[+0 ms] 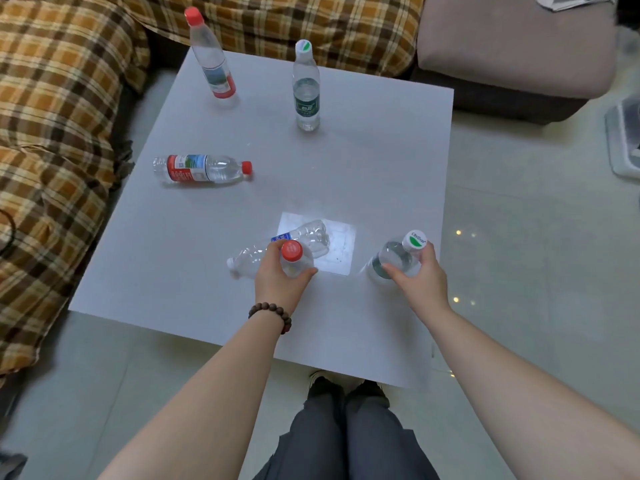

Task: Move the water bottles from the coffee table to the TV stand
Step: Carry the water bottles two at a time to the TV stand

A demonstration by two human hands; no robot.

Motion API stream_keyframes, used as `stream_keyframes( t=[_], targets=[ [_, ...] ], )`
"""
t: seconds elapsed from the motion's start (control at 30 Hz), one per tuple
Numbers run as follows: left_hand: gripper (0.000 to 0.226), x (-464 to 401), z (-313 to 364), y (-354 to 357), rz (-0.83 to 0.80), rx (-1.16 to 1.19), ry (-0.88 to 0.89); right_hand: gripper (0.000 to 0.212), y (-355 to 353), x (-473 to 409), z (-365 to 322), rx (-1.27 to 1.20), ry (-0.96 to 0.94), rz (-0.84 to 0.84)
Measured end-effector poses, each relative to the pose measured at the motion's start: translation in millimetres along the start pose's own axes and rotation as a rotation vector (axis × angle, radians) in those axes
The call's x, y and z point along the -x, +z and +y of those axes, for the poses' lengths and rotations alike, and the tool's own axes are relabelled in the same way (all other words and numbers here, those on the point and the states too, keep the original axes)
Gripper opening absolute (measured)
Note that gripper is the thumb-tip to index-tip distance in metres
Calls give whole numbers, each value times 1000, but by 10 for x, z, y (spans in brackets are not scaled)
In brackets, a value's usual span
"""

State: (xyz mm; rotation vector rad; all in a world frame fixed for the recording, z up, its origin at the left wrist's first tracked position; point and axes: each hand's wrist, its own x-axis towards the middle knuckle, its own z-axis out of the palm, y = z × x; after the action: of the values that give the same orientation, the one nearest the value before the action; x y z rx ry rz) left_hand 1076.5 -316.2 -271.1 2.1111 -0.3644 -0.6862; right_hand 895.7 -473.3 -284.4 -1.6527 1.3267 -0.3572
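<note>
Looking down from the head camera, the view takes in a pale grey coffee table (363,161) with six water bottles on or above it. The left hand (280,282), which wears a brown bead bracelet (272,312) at the wrist, is closed around the shoulder of a red-capped bottle (293,258) held upright over the near part of the table. The right hand (417,277) is wrapped around a green-and-white-capped bottle (398,258) near the table's right edge, its cap tilted toward the camera; whether its base touches the table cannot be told. Just behind the left hand, a clear bottle with a blue label (304,237) lies on its side across a bright patch of light. Farther left, a red-labelled bottle (202,169) lies on its side with its red cap pointing right. At the far side stand two upright bottles: a red-capped one (209,57) near the far left corner and a dark-green-labelled one (306,88) to its right, well apart. A plaid-covered sofa (59,116) borders the table at left and rear; a pinkish cushion (516,43) lies at upper right. The person's dark trousers (346,438) show at the bottom, above a pale tiled floor (519,237).
</note>
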Motion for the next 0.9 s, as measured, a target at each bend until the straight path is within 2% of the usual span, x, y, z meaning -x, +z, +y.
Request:
stream_keyframes(
  t=[0.2, 0.53, 0.7, 0.9],
  targets=[
    [47, 167, 380, -4, -17, -17, 102, 47, -224, 159, -172, -67, -13, 19],
    [58, 844, 1571, 204, -196, -65, 368, 45, -1453, 935, -596, -101, -24, 231],
    [55, 1272, 1991, 820, -371, -89, 499, 46, -2099, 1368, -294, -122, 6, 417],
    [53, 2051, 2311, 1764, -575, -169, 613, 51, -2993, 2022, 426, -171, 147, 645]
  ],
)
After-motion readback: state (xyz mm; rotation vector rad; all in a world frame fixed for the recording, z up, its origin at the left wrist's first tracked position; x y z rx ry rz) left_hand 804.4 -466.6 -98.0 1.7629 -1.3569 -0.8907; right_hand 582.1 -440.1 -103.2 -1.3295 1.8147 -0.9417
